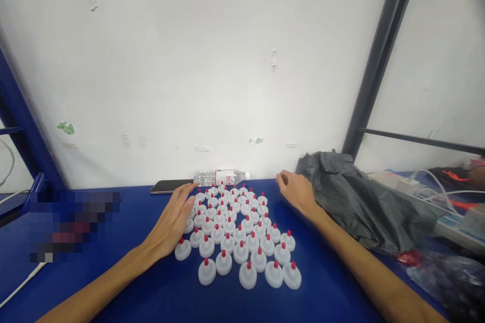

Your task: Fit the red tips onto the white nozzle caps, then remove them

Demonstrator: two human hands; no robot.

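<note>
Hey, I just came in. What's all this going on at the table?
A person has both bare hands over a blue table, at a cluster of white caps with red tips. The left hand lies open along the cluster's left edge; the right hand, loosely curled, is apart from them, near a dark plastic bag. Behind the caps, a clear bottle lies on its side beside a phone.

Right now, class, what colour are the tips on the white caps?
The tips are red, best seen in the head view.

Brightly lit wall (212, 70), soft shadows, stretched edges, pixelated patch (76, 227) left
</note>
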